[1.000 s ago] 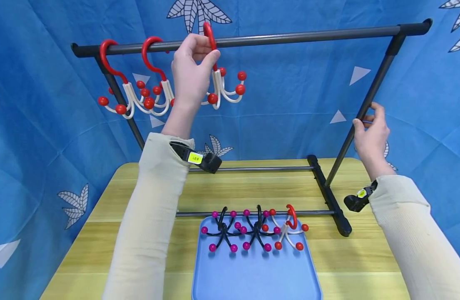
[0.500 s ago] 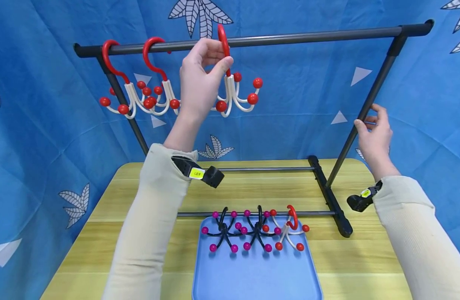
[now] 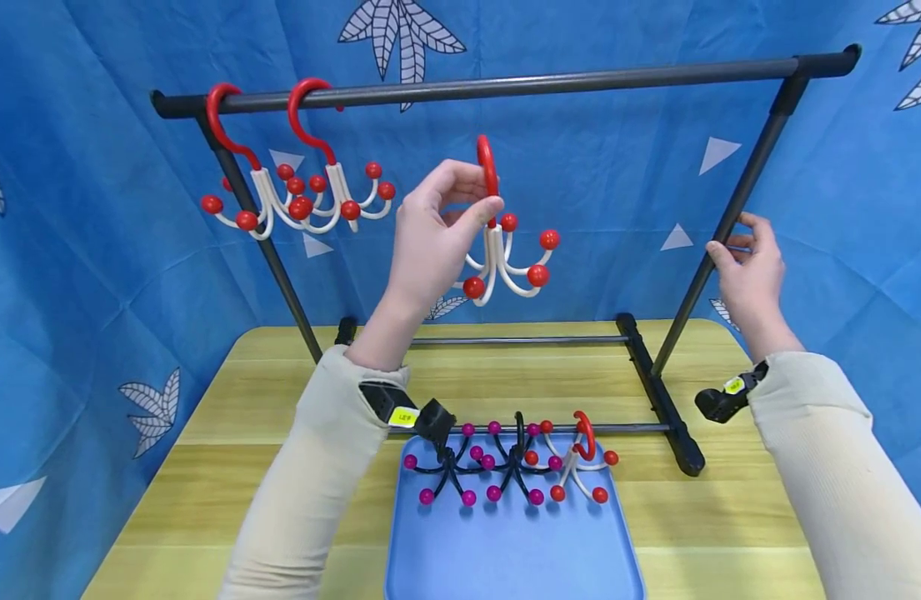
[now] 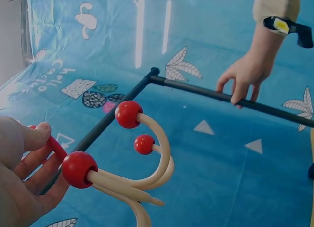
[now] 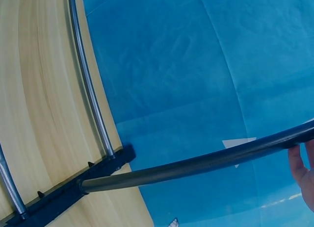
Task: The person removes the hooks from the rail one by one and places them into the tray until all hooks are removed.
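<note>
My left hand point(image 3: 442, 229) pinches the red hook of a white multi-arm hanger with red ball tips point(image 3: 494, 258). The hook's top is below the top bar point(image 3: 550, 84) of a black garment rack, apart from it. In the left wrist view the hanger's pale arms point(image 4: 164, 134) spread beside the thumb and fingers. Two like hangers, a left one point(image 3: 262, 192) and a second one point(image 3: 338, 187), hang from the bar's left part. My right hand point(image 3: 753, 271) grips the rack's right post point(image 3: 745, 187); only its fingertips show in the right wrist view.
A blue tray point(image 3: 513, 554) on the wooden table point(image 3: 182, 492) bears two black hangers with magenta balls point(image 3: 447, 458) and a white one with a red hook point(image 3: 573, 457). The rack's right foot point(image 3: 658, 400) stands behind it. A blue patterned cloth point(image 3: 595, 192) hangs at the back.
My left hand first slid the hanger to the right along the bar, then brought it off and down below the bar. The right hand stays on the post.
</note>
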Motion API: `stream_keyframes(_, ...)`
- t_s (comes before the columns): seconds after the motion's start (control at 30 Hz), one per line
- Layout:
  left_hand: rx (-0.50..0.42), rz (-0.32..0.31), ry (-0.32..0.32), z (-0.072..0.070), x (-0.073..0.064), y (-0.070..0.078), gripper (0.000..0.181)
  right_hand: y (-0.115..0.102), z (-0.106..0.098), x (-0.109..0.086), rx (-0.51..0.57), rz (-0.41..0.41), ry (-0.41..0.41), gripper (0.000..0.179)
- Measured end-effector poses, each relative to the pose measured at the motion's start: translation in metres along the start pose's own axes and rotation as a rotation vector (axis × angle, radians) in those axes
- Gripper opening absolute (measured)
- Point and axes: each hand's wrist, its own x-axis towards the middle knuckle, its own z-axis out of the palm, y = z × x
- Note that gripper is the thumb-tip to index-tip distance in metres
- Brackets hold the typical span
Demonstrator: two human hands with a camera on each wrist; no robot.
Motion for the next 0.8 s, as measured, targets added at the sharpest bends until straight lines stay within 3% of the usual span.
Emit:
stream_keyframes(0.23, -0.057, 0.045, -0.063, 0.011, -0.026, -0.007, 0.021, 0.000, 0.001, -0.001, -0.001, 0.013, -0.014, 0.052)
stream_keyframes(0.8, -0.110, -0.035, -0.182, 0.039, -0.084, -0.015, 0.016, 0.000, 0.001, -0.001, 0.016, 0.001, -0.011, 0.050)
